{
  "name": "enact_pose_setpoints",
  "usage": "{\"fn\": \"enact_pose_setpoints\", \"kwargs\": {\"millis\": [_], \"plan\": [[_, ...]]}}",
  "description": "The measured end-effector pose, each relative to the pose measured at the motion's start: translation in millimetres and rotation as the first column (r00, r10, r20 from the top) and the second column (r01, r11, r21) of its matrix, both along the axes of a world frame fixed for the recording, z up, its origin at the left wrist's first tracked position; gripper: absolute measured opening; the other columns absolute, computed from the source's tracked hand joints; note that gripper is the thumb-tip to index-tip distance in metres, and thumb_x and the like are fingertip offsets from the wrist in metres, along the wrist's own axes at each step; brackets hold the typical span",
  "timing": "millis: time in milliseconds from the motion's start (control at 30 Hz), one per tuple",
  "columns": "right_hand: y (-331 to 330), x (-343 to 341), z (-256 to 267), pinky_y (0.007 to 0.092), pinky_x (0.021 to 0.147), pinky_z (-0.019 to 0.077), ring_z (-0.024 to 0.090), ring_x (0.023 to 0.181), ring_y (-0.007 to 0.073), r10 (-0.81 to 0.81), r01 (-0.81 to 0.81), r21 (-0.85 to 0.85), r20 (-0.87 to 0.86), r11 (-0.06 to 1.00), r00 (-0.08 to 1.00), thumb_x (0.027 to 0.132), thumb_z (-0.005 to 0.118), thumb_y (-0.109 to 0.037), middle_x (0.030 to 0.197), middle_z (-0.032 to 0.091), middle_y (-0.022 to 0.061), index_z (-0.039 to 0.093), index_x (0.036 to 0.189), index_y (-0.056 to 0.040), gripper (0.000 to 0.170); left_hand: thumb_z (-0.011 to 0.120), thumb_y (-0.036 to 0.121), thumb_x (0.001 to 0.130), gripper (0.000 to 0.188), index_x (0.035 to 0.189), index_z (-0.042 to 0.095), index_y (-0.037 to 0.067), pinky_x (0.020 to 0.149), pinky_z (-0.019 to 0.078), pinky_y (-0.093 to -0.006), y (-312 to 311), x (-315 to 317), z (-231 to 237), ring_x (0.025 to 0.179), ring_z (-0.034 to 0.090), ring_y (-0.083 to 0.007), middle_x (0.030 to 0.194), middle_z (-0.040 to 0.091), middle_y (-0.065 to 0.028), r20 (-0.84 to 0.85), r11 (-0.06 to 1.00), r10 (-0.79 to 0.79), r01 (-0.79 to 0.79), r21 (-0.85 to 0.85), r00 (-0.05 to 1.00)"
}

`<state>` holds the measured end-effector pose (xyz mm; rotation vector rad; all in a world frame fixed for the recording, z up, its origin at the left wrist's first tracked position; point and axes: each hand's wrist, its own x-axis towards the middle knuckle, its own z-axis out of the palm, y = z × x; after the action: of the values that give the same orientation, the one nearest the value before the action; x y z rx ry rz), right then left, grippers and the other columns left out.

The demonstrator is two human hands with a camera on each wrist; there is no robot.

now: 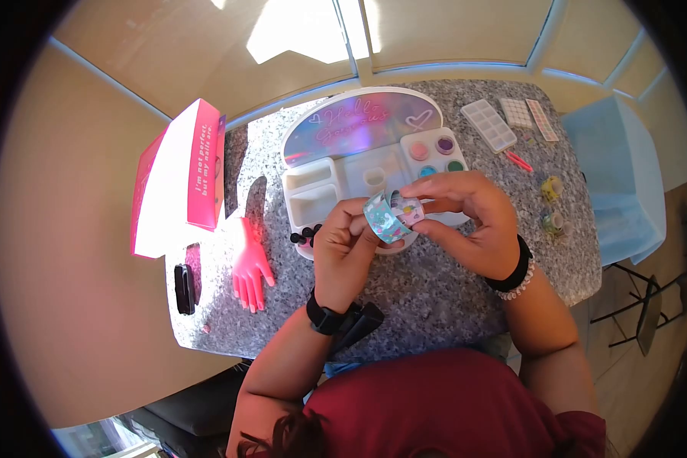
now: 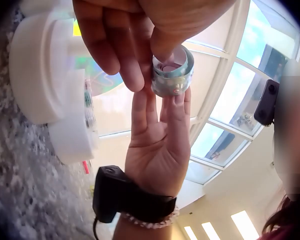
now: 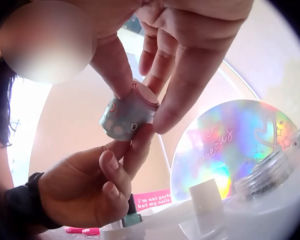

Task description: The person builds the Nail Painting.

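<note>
the right hand (image 1: pixel 469 225) hides part of the white organizer (image 1: pixel 355 182); the left hand (image 1: pixel 342 256) partly covers bottles (image 1: pixel 304 237) at the organizer's left; yellow items (image 1: pixel 551 188) right of it are unidentifiably small.

From here I can read "Hello Gorgeous" across the shimmering panel (image 1: pixel 336 150), an outlined heart (image 1: pixel 419 119) beside it; the pink box (image 1: pixel 201 174) says "i'm not perfect, but my nails are."; the turquoise roll's (image 1: pixel 382 218) badge (image 3: pixel 134 127) stays illegible
</note>
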<state>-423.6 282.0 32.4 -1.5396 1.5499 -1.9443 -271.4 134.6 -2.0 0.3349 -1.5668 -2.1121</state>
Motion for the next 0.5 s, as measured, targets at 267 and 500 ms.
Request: {"fn": "enact_pose_setpoints", "kwargs": {"millis": [267,500], "plan": [[10.7,-13.6,3.1,0.0341,0.097,0.0606,0.071,0.117,0.0195,0.189,-0.263,0.145,0.392,0.954,0.900,0.095,0.072,0.009,0.126,0.072,0.0120,0.069,0.129,0.0021,0.036,0.058,0.000,0.108,0.018,0.126,0.055,-0.002,0.087,0.0595,-0.0282,0.8,4.1,-2.3,0.096,0.075,-0.0159,0.103,0.077,-0.0123,-0.014,0.969,0.051,-0.053,-0.241,0.999],[7.8,-16.9,-4.5,0.0365,0.105,0.0551,0.069,0.118,0.0199,0.260,-0.331,0.103,0.421,0.938,0.869,0.095,0.072,0.008,0.126,0.072,0.0114,0.070,0.129,0.0021,0.035,0.072,-0.004,0.098,0.028,0.121,0.056,0.000,0.075,0.0560,-0.0248,0.6,7.0,1.9,0.083,0.073,-0.0118,0.091,0.076,-0.0087,-0.001,0.930,0.061,-0.057,-0.364,0.998]]}}
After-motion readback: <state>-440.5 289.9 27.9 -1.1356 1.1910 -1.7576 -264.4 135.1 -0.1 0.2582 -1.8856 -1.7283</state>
